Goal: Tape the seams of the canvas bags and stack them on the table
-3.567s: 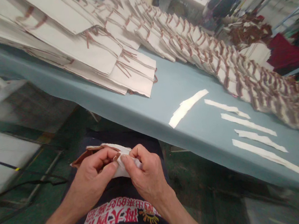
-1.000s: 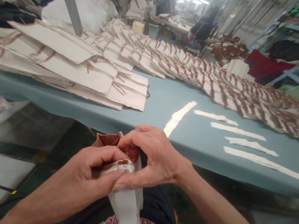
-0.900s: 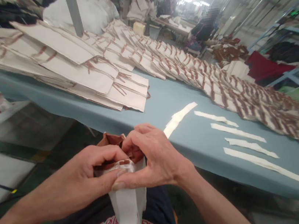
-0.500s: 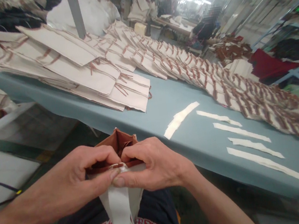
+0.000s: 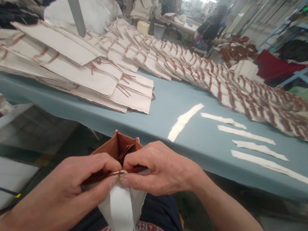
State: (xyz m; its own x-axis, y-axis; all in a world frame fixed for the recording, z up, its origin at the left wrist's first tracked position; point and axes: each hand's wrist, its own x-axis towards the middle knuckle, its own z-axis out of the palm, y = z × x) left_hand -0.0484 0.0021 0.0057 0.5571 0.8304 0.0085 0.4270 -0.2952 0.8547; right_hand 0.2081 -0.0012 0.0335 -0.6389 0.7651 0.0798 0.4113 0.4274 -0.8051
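Close to my body I hold a cream fabric bag (image 5: pixel 105 209) with a brown inside, its mouth facing away from me. My left hand (image 5: pixel 90 181) pinches the near rim from the left, thumb outside and fingers curled within. On the right, my right hand (image 5: pixel 152 169) grips the same rim, its thumb tip against the left one. A white strap (image 5: pixel 122 215) hangs down from under both thumbs. Where strap and rim meet is partly covered by my thumb tips.
A blue-grey covered table (image 5: pixel 155 125) runs across in front. It bears stacked cream bags (image 5: pixel 79 76), a long row of overlapping bags (image 5: pixel 193 66) and several cream strips (image 5: pixel 276 169). A grey post (image 5: pixel 75 12) rises behind the stack. A person (image 5: pixel 212 27) is farther back.
Both hands still pinch the bag's rim, the left shifted slightly left and down. The bag's mouth looks a bit wider, and the thumbs have moved up to the strap's top.
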